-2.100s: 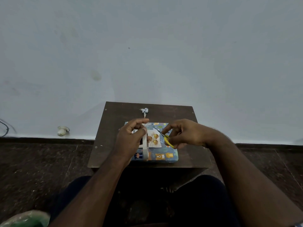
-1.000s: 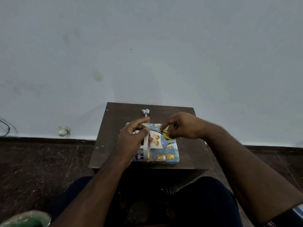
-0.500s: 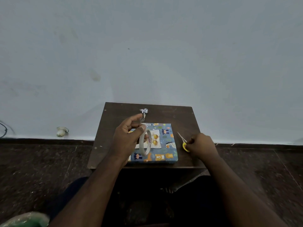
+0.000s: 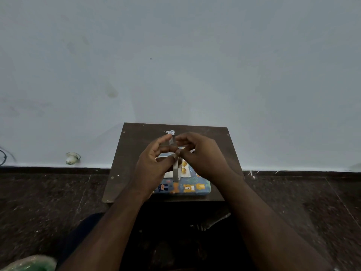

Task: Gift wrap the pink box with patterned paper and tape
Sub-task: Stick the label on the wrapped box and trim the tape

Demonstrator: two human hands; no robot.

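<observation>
Two hands meet above a small, dark, matte wooden table [image 4: 136,153]. The left hand [image 4: 154,165] grasps a thin ring-shaped tape roll [image 4: 176,171], held on edge, with thumb and fingers curled round it. The right hand [image 4: 203,157] has its fingertips curled and pinched at the roll's upper rim; a pale strip of tape [image 4: 172,140] rises there between the two hands, but whether the right fingers actually grip it cannot be told. The box [image 4: 187,187], flat and rectangular with rounded corners, lies on the near half of the table beneath the hands. It is covered in blue paper printed with bears and leaves, and a white patch with gold dots shows on its top. Its near edge lies just inside the table's near edge. A crumpled white scrap [image 4: 169,132] lies near the far edge. Bare table surface shows to the left of the box and behind it. The table's far edge stands close to a plain pale wall [image 4: 175,55]. Speckled dark floor [image 4: 48,192] lies on both sides.
</observation>
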